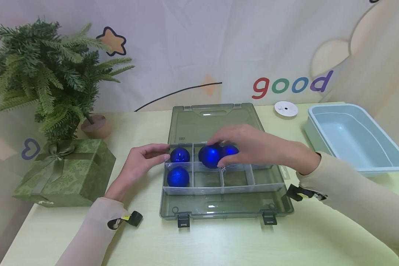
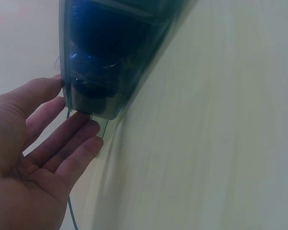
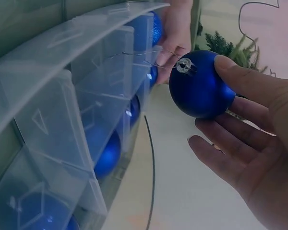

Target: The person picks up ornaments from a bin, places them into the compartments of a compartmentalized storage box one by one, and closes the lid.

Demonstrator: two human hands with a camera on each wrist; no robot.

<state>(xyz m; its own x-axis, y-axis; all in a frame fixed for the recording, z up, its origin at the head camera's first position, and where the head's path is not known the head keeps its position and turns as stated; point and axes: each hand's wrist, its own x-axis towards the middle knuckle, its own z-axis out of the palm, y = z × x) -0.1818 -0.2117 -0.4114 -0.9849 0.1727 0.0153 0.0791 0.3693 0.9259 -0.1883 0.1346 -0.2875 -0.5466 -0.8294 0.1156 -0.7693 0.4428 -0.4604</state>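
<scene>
My right hand (image 1: pixel 252 142) holds a matte blue Christmas ball (image 3: pixel 201 86) between thumb and fingers, over the divided plastic box (image 1: pixel 199 203). Its silver cap and a thin wire loop face the compartments in the right wrist view. My left hand (image 1: pixel 137 162) reaches to the box's left side, its fairly straight fingers (image 2: pixel 77 160) touching the wall near a corner. A shiny blue ball (image 1: pixel 180 155) sits in the back left compartment, and a glittery blue ball (image 1: pixel 178 177) in front of it. Another blue ball (image 1: pixel 231 149) is partly hidden behind my right hand.
The box's green see-through lid (image 1: pixel 216 123) lies folded back. At the left stand a green gift box (image 1: pixel 66 173) with a bow and a small potted fir tree (image 1: pixel 53 81). A white ribbon spool (image 1: pixel 282 107) and a light blue basin (image 1: pixel 319 129) are at the right.
</scene>
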